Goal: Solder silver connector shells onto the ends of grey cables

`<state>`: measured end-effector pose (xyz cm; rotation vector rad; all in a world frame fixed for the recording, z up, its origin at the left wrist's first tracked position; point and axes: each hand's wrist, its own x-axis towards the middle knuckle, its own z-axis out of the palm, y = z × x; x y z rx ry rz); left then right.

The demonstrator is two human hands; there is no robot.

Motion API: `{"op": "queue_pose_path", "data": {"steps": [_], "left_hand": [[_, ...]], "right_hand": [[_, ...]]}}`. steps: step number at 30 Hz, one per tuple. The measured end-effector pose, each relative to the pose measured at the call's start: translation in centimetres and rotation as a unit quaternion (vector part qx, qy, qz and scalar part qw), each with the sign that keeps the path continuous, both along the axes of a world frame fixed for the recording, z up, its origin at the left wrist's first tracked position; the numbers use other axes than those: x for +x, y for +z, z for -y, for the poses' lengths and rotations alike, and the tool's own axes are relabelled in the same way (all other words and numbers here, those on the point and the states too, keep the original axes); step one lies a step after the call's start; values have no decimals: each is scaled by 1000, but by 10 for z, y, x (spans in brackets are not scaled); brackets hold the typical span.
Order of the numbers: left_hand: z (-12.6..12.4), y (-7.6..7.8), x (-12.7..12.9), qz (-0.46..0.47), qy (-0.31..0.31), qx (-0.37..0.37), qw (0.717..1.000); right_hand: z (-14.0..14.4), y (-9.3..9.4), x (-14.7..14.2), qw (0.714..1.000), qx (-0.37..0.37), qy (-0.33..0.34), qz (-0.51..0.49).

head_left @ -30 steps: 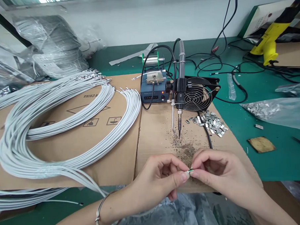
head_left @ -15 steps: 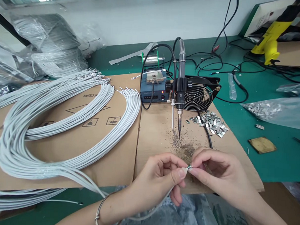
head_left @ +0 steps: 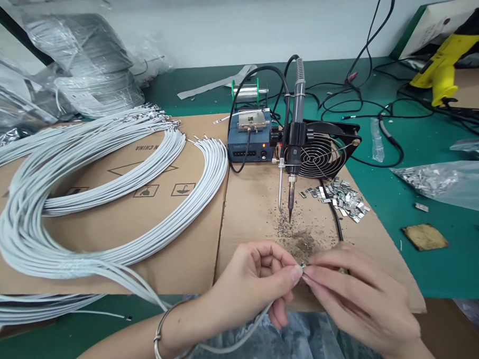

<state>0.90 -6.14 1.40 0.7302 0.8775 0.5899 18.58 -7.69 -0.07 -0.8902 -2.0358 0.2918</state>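
Okay, your left hand [head_left: 255, 278] pinches a white cable [head_left: 243, 344] near its tip, your right hand [head_left: 363, 293] the small connector [head_left: 302, 266] there; soldering iron [head_left: 296, 131] beyond them. Looks like lining-up; next move calls for steady grips.

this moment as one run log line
left hand: pinching small part | right hand: fingertips at small part, hold unclear | white cable: curving below left hand | soldering iron: upright, tip down
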Motion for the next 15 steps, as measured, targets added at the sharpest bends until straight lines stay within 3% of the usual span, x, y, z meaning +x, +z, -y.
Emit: {"op": "queue_pose_path", "data": {"steps": [4, 11, 13, 15], "left_hand": [[-1, 2, 0, -8, -4, -10, 1000], [0, 0, -1, -40, -20, 25, 999], [0, -1, -1, -48, -12, 47, 998], [1, -2, -2, -57, -1, 76, 995]], "right_hand": [[4, -8, 6, 998, 21, -17, 50], [5, -10, 4, 1000, 5, -15, 23], [5, -7, -3, 999, -31, -17, -26], [6, -4, -11, 982, -134, -49, -121]]}}
